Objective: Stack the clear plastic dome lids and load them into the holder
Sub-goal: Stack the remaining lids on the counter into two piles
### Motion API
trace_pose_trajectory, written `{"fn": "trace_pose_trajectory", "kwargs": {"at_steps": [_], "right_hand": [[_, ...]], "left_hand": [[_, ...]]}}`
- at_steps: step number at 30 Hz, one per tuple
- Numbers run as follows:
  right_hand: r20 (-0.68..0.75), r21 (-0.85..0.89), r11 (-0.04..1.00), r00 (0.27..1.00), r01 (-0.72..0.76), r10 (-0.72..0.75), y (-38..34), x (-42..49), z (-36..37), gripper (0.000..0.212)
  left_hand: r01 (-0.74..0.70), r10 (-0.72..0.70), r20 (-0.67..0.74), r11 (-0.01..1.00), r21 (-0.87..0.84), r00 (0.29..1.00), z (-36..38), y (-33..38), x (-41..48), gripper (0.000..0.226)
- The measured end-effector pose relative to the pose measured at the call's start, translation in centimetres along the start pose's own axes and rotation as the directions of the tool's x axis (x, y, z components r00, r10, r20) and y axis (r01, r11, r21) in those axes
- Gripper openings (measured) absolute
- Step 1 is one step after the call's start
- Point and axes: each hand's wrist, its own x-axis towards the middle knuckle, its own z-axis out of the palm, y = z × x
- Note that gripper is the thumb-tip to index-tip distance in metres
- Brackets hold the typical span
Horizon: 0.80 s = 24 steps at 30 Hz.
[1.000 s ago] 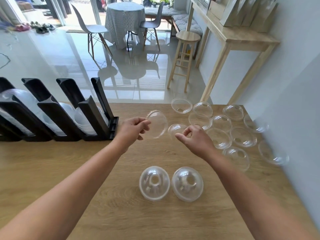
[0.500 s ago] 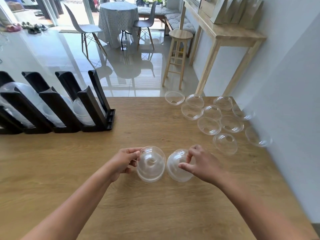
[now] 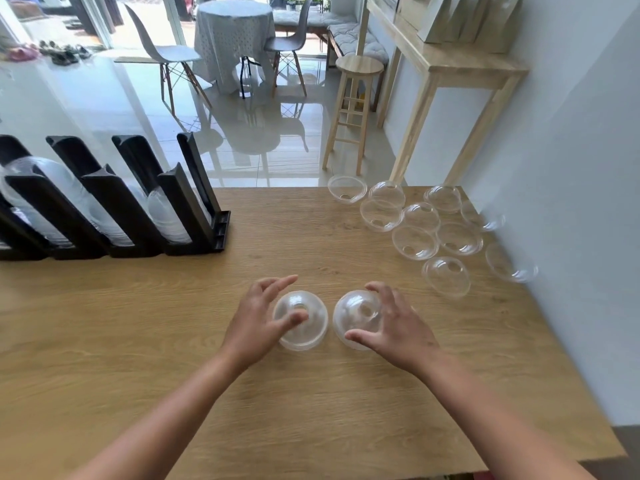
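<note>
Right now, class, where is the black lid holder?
Head view: the holder stands at the table's far left, beyond the left hand, opposite the loose lids at far right.

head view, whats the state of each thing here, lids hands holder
left dome lid, dome up on the table
right dome lid, dome up on the table
left hand, open, thumb over the left dome lid
right hand, spread across the right dome lid, grip unclear
loose lids, scattered far right, some rim up, some dome up
holder, upright, slots partly filled with lids
</note>
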Motion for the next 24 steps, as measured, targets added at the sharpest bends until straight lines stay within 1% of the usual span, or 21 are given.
{"fn": "trace_pose_trajectory", "kwargs": {"at_steps": [2,3,5,7,10,12,14,16,18,20,22,24], "right_hand": [[0.031,-0.029,0.999,0.999,0.025,-0.024,0.2,0.0,0.6,0.089],[0.032,-0.038,0.999,0.999,0.032,-0.031,0.4,0.0,0.9,0.087],[0.005,-0.035,0.999,0.999,0.041,-0.041,0.6,0.0,1.4,0.082],[-0.029,-0.026,0.998,0.998,0.053,-0.054,0.8,-0.1,1.8,0.08],[-0.07,-0.022,0.998,0.995,0.065,-0.066,1.0,-0.1,2.1,0.079],[-0.074,-0.039,0.997,0.995,0.063,-0.066,0.9,-0.2,2.1,0.081],[-0.056,-0.041,0.999,0.998,0.034,-0.036,0.9,-0.4,1.7,0.084],[-0.096,0.012,1.0,0.995,-0.015,0.016,1.5,-0.6,0.8,0.084],[-0.211,0.068,0.996,0.975,-0.063,0.076,2.8,-0.4,-0.6,0.075],[-0.335,0.089,0.987,0.929,-0.133,0.156,4.8,0.2,-2.2,0.062],[-0.389,0.1,0.964,0.881,-0.248,0.267,7.1,1.1,-3.5,0.054],[-0.38,0.105,0.924,0.844,-0.367,0.378,9.2,1.9,-4.4,0.054]], "left_hand": [[-0.091,0.075,0.109,0.984,0.15,0.991,0.4,0.0,-0.4,0.09],[-0.114,0.087,0.138,0.974,0.198,0.987,0.6,-0.1,-0.5,0.096],[-0.118,0.083,0.15,0.965,0.236,0.985,0.8,-0.2,-0.4,0.097],[-0.105,0.074,0.138,0.968,0.229,0.988,0.9,-0.4,-0.2,0.094],[-0.114,0.08,0.164,0.972,0.204,0.983,0.9,-0.2,0.3,0.093],[-0.123,0.082,0.203,0.972,0.199,0.976,0.9,0.1,0.8,0.096],[-0.135,0.092,0.223,0.973,0.186,0.971,0.8,0.8,1.5,0.099],[-0.154,0.125,0.166,0.973,0.174,0.978,0.8,2.0,2.7,0.092],[-0.187,0.177,0.067,0.96,0.209,0.982,1.0,3.7,4.4,0.076],[-0.229,0.236,0.008,0.933,0.277,0.972,1.9,5.8,6.5,0.055],[-0.267,0.274,0.027,0.903,0.338,0.961,3.5,7.7,8.9,0.043],[-0.327,0.318,0.089,0.861,0.39,0.944,5.7,9.5,11.2,0.041]]}}
